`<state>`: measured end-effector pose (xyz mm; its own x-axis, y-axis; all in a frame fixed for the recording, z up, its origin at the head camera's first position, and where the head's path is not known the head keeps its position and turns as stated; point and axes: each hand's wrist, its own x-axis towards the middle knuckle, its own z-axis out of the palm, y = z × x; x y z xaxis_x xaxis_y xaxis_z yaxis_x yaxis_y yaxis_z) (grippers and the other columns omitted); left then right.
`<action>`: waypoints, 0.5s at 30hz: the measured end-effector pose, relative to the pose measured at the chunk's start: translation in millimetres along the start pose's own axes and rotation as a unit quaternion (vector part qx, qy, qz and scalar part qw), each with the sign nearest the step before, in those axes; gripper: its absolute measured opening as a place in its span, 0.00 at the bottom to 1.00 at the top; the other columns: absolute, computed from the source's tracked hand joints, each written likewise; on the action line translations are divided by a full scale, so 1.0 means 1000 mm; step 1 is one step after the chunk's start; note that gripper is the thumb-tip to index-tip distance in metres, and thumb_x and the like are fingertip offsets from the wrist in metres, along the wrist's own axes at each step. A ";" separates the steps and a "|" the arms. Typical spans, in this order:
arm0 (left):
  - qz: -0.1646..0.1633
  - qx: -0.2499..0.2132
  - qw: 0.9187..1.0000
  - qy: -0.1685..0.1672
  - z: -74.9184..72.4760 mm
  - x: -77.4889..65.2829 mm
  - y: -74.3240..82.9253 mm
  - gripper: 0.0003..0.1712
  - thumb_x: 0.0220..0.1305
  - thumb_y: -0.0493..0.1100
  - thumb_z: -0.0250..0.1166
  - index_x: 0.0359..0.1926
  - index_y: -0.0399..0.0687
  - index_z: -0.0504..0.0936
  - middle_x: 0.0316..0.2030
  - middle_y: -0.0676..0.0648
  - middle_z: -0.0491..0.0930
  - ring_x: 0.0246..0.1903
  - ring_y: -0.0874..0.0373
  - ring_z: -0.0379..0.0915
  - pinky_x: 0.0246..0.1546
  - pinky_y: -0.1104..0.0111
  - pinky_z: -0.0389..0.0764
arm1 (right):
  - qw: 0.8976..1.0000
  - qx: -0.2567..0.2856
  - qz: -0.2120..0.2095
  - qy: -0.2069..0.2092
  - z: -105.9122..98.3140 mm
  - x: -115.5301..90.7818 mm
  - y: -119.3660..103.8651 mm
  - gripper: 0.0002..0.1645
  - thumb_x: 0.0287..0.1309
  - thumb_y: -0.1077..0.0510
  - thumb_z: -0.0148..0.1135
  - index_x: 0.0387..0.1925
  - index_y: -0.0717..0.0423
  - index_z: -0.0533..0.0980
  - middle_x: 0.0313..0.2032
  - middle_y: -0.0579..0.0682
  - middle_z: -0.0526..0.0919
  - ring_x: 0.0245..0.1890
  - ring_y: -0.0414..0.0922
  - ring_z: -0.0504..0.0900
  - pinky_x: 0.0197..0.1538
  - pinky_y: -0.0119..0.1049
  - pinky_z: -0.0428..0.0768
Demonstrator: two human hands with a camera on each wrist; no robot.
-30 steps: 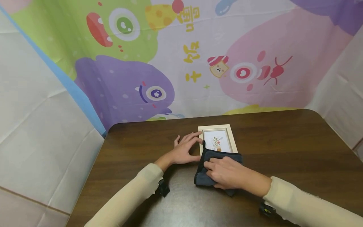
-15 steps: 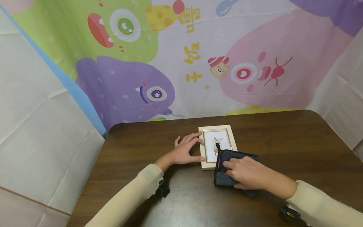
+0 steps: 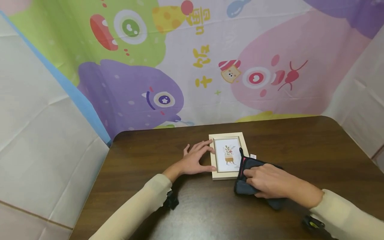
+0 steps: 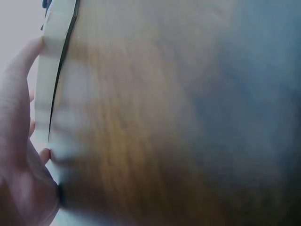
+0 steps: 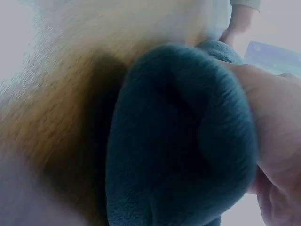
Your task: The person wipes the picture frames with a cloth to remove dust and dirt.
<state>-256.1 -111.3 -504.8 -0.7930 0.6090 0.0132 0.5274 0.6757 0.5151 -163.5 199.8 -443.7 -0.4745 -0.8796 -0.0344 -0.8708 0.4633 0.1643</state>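
Note:
A cream picture frame lies face up on the table, showing a drawing of a potted plant. My left hand rests against its left side, fingers spread, with fingertips and thumb on the border; the left wrist view shows the thumb at the frame's edge. My right hand grips a bunched dark grey-blue cloth with black edging, a small loop and a white tag. The cloth overlaps the frame's lower right corner. In the right wrist view the folded soft cloth bulges beside the palm.
The dark brown wooden table has rounded back corners. Behind it hangs a cartoon-printed curtain, with pale panels on the left and right sides.
My right hand has moved to the right with the cloth, sliding off most of the picture frame and uncovering its drawing and lower edge. My left hand has stayed at the frame's left side.

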 end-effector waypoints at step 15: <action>0.000 0.000 1.000 -0.001 0.001 -0.001 -0.001 0.32 0.59 0.72 0.66 0.61 0.73 0.69 0.81 0.62 0.45 0.82 0.49 0.41 0.70 0.28 0.35 | 0.998 -0.040 -0.045 0.036 0.000 0.054 -0.027 0.17 0.48 0.40 0.78 0.31 0.45 0.84 0.34 0.40 0.78 0.28 0.36 0.79 0.26 0.29 0.76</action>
<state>-255.9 -112.0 -506.4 -0.7924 0.6099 0.0116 0.5277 0.6758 0.5146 -165.4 140.2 -449.7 -0.3824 -0.9238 0.0184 -0.8948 0.3752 0.2420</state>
